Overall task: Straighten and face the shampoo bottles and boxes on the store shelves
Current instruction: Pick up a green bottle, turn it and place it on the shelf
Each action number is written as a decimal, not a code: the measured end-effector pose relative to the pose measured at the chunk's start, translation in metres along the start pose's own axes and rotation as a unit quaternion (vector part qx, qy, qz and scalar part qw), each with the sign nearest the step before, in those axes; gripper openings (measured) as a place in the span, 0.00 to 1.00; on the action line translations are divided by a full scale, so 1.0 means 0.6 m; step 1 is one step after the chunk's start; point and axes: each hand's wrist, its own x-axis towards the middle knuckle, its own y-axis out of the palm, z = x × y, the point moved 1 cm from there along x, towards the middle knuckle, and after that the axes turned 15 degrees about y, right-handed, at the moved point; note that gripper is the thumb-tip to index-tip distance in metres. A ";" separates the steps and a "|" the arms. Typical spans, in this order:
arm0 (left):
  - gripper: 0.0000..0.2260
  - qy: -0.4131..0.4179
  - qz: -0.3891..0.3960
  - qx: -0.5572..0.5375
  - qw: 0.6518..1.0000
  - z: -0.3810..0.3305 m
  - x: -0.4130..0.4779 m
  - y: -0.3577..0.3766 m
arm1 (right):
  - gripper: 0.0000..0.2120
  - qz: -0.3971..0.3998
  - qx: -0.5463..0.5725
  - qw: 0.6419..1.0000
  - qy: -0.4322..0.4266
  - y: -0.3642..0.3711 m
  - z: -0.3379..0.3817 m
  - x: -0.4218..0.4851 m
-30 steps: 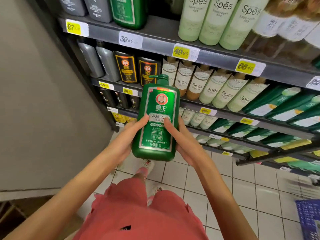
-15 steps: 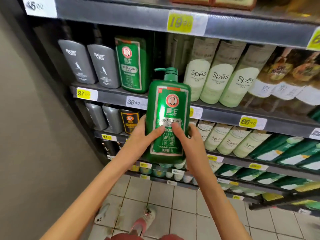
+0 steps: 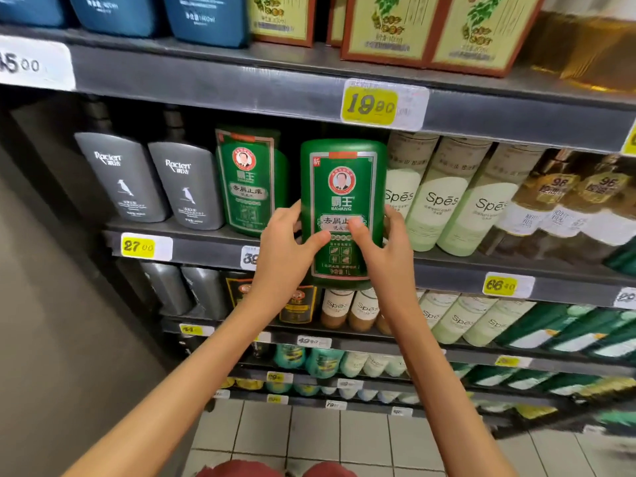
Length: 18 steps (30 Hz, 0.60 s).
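A large green shampoo bottle (image 3: pixel 342 187) with a red-rimmed portrait label is held upright, label toward me, in front of the second shelf (image 3: pixel 447 273). My left hand (image 3: pixel 285 249) grips its left side with the thumb across the label. My right hand (image 3: pixel 382 249) grips its right side, thumb also on the label. The bottle's base hangs just below the shelf edge and its pump top is hidden under the shelf above. A second green bottle of the same kind (image 3: pixel 249 180) stands on the shelf just to the left.
Two grey bottles (image 3: pixel 151 180) stand left of the green one. Pale green Spes bottles (image 3: pixel 444 197) lean at the right, with amber bottles (image 3: pixel 564 204) beyond. Cream boxes (image 3: pixel 426 29) and blue bottles (image 3: pixel 206 18) fill the top shelf. A grey wall bounds the left; tiled floor lies below.
Both hands have raised the green bottle from waist height up and forward to the second shelf, into the gap between the other green bottle and the Spes bottles.
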 end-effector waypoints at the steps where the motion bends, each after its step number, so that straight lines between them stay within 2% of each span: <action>1: 0.17 0.009 -0.008 -0.007 1.000 0.003 0.004 0.002 | 0.17 -0.009 -0.007 1.000 -0.010 0.002 -0.001 0.004; 7: 0.24 0.033 -0.044 -0.025 0.998 0.019 0.020 0.015 | 0.17 -0.050 -0.020 0.998 -0.032 0.014 -0.009 0.023; 12: 0.28 0.049 -0.061 -0.012 0.997 0.032 0.031 0.016 | 0.17 -0.054 -0.039 0.997 -0.044 0.026 -0.012 0.034; 18: 0.25 0.071 -0.126 0.000 0.989 0.053 0.026 0.024 | 0.22 -0.122 -0.111 0.983 -0.079 0.045 -0.018 0.045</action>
